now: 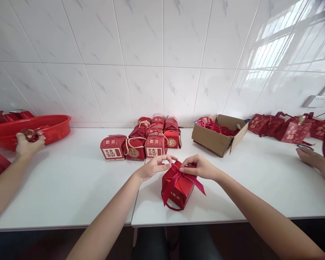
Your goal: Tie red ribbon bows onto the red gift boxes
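Note:
A red gift box (182,193) with gold characters sits near the table's front edge, a dark red cord hanging at its lower side. On its top is a bow of crimson satin ribbon (174,181), with two tails spread over the box. My right hand (199,167) pinches the ribbon at the right of the knot between thumb and fingers. At the bow's left side is my left hand (155,167), its fingers stretched out and thumb apart, the tips close to the ribbon loop. Whether those tips touch the loop I cannot tell.
Several red boxes (113,148) are grouped against the wall. A cardboard box (211,140) holds red ribbons. At left, another person's hand (29,144) holds a wrapped item over a red basin (56,126). At right are red bags (296,131) and another person's hand (311,157).

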Motion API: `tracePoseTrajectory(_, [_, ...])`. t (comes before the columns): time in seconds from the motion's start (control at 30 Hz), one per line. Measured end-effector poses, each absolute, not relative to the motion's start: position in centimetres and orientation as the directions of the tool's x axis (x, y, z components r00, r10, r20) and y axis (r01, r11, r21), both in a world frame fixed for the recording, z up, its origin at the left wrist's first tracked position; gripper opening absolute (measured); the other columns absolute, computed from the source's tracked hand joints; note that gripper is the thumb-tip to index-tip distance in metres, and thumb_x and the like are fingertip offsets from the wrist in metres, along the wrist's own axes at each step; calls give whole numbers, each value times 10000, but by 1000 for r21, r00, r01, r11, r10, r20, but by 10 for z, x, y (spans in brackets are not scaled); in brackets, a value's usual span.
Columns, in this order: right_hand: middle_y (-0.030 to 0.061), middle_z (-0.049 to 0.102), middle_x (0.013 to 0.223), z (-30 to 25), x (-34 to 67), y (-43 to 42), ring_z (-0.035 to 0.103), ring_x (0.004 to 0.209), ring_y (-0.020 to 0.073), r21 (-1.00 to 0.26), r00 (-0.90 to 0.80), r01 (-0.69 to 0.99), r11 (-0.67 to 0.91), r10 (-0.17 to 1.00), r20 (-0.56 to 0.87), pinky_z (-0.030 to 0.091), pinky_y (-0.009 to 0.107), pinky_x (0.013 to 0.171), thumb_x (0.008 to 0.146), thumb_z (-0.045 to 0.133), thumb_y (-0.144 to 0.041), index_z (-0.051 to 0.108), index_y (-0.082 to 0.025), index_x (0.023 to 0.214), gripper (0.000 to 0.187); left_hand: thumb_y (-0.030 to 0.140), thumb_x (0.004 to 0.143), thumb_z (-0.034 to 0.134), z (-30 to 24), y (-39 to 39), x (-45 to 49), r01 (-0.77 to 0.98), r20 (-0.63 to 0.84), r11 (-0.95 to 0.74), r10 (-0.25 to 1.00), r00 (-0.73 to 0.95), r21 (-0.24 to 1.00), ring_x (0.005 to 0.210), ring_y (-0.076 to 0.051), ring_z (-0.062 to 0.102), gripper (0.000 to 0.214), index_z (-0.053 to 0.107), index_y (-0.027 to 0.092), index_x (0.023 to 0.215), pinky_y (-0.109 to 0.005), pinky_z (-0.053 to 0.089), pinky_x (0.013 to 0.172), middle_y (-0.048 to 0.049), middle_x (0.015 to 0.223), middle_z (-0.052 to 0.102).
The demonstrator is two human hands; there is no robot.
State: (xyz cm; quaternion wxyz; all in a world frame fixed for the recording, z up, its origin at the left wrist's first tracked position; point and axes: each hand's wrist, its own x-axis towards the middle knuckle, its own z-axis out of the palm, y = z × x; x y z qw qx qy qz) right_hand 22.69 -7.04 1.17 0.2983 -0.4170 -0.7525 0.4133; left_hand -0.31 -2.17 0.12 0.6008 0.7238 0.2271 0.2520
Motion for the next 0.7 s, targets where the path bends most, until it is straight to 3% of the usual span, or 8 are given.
tracePoseTrajectory(0.13, [27, 616, 662, 13, 227, -72, 428, 549, 74, -868, -470, 383, 316, 876, 111, 342, 202, 493, 809, 622, -427, 713, -129, 803, 312, 368, 887, 511, 2, -24, -3, 27, 94, -176, 641, 762, 984, 1199, -231, 455, 216, 618, 184, 850, -357, 330, 986, -80, 1327, 493])
tracePoseTrajectory(0.3, [33, 641, 694, 15, 224, -75, 479, 575, 89, -877, -475, 355, 323, 871, 128, 374, 213, 525, 819, 610, -408, 710, -137, 790, 290, 241, 782, 612, 6, -31, -2, 60, 149, -299, 626, 765, 952, 1235, -280, 428, 75, 658, 185, 800, -358, 356, 944, -74, 1357, 483])
tracePoseTrajectory(0.57, [39, 656, 725, 17, 216, -70, 513, 614, 111, -860, -449, 396, 321, 885, 124, 402, 232, 562, 812, 613, -414, 713, -152, 784, 282, 258, 782, 552, 5, -31, -7, 97, 137, -284, 701, 700, 954, 1205, -283, 447, 112, 566, 169, 714, -376, 328, 973, -76, 1320, 506])
tracePoseTrajectory(0.7, [42, 662, 744, 16, 213, -64, 529, 632, 115, -875, -477, 367, 316, 871, 114, 419, 231, 576, 815, 613, -421, 704, -149, 773, 290, 288, 763, 562, 8, -32, -10, 122, 85, -258, 666, 741, 958, 1188, -282, 446, 168, 480, 169, 678, -357, 345, 931, -75, 1316, 490])
